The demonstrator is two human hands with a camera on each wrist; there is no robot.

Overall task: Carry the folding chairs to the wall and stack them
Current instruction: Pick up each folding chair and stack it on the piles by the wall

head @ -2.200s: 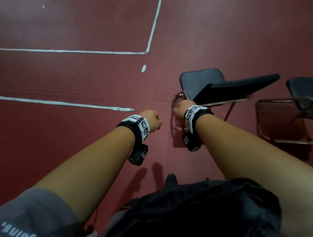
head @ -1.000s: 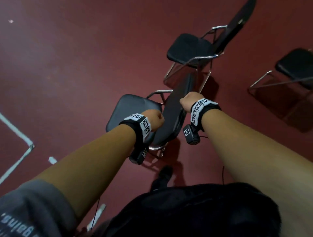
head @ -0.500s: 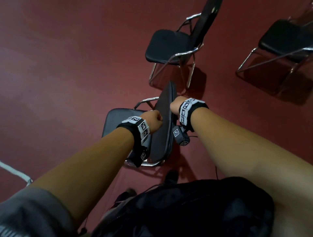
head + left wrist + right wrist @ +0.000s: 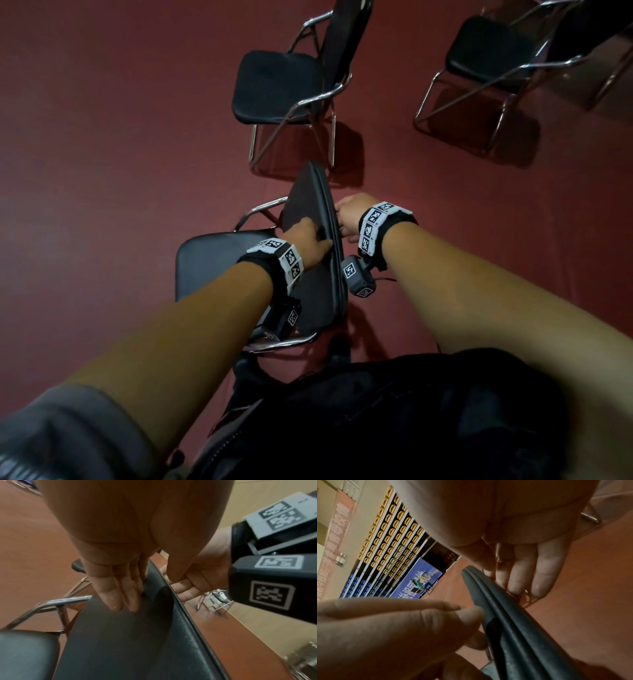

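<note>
A black folding chair stands unfolded right in front of me, its seat [image 4: 212, 263] to the left and its backrest [image 4: 308, 198] seen edge-on. My left hand [image 4: 308, 240] lies with straight fingers [image 4: 120, 596] flat on the backrest's front face [image 4: 137, 642], thumb at the top edge. My right hand [image 4: 349, 214] reaches behind the backrest with straight fingers [image 4: 542, 577] along its rear side. In the right wrist view the backrest's rim [image 4: 513, 628] runs between both hands. The chair's chrome frame [image 4: 56, 601] shows at the left.
A second black chair [image 4: 274, 82] stands unfolded just beyond, close to the backrest's far end. A third chair [image 4: 489, 51] stands at the upper right. Dark red floor [image 4: 102, 154] stretches to the left. My feet and dark clothing fill the bottom of the head view.
I have turned and stepped up to the chair, which now sits right below me. Both hands were fists; now their fingers are straight and lie on either side of the backrest.
</note>
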